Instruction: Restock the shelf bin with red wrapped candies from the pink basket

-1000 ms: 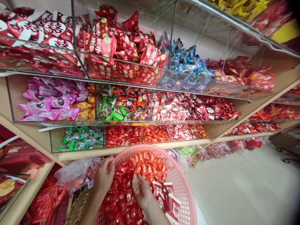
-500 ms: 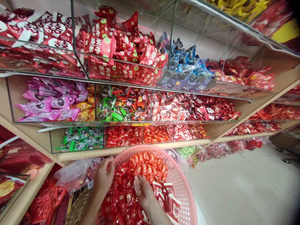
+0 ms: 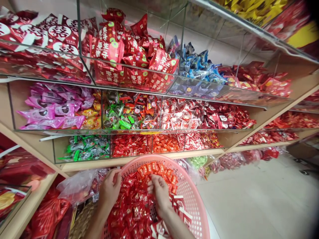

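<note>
At wooden shelves (image 3: 279, 108), the left hand (image 3: 110, 189) grips a pink basket (image 3: 193, 196), the right hand (image 3: 160, 192) curls in sweets (image 3: 132, 212).

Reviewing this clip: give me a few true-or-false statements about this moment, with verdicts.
1. The right hand is in among red wrapped sweets. True.
2. The left hand is reaching up into a shelf bin. False: it is at the rim of the pink basket, below the shelves.
3. The basket holding the sweets is blue. False: it is pink.
4. Green wrapped sweets lie in a clear bin just beyond the basket. True.
</note>
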`<act>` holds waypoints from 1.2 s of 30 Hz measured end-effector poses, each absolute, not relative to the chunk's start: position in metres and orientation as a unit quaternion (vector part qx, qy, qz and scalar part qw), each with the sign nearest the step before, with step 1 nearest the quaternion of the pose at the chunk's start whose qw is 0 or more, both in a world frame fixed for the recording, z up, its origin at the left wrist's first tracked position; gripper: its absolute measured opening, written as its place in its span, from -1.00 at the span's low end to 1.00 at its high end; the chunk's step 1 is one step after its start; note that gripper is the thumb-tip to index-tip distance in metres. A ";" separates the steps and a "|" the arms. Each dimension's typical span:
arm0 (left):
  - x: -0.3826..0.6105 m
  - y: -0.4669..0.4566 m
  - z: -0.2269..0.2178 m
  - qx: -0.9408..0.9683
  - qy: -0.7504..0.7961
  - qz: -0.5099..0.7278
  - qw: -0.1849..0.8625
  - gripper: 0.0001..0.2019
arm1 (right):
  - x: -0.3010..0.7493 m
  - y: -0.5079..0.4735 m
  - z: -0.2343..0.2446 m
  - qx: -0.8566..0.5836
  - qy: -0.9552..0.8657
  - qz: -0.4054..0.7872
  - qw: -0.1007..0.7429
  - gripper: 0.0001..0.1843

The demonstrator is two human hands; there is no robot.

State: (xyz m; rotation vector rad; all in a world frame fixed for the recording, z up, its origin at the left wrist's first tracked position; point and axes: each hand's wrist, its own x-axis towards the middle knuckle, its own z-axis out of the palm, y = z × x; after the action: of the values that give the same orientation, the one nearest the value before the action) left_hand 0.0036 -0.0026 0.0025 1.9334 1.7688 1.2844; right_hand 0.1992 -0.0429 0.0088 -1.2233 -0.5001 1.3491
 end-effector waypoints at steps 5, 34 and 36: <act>0.003 -0.002 0.002 0.658 0.603 0.438 0.110 -0.78 | 0.286 0.019 0.029 -0.605 -0.435 0.330 0.580 -0.67; 0.003 -0.001 0.003 0.650 0.612 0.437 0.112 -0.77 | 0.362 0.128 0.042 -0.680 -0.693 -0.018 0.237 -0.67; 0.003 -0.001 0.003 0.651 0.612 0.435 0.111 -0.77 | 0.364 0.120 0.043 -0.658 -0.658 0.024 0.365 -0.66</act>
State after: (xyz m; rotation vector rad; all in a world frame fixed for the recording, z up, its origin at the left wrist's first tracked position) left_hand 0.0028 -0.0013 0.0030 1.9109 1.7982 1.2777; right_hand 0.3640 0.1203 0.0429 -1.6936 -1.6923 0.0608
